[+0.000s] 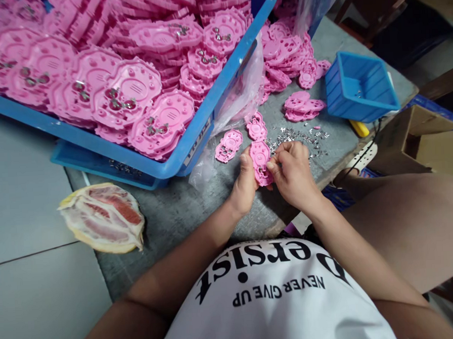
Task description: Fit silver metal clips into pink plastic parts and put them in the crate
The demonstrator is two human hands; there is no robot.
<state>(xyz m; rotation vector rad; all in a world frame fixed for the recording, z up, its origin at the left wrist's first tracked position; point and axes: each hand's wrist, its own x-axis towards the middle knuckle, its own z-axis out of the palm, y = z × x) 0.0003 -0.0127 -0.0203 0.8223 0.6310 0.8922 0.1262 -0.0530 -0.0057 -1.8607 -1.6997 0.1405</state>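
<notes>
My left hand (243,185) grips a pink plastic panel (260,155) by its left edge, thumb along the side. At the panel's lower right, the fingers of my right hand (293,173) are pinched together against it, near small shiny metal pieces set in its lower part. What sits between those fingertips is too small to make out. Two more pink panels lie close by: one (229,145) to the left, another (256,126) just beyond the held one. Small metal pieces (291,136) are scattered on the table right behind my right hand.
A large blue crate (165,168) full of pink panels, many bearing metal pieces, stands at the left. Loose pink parts (289,55) are heaped behind, beside a small blue bin (363,110). A cut pomelo (103,216) lies at left. An open carton (418,134) stands beyond the table edge.
</notes>
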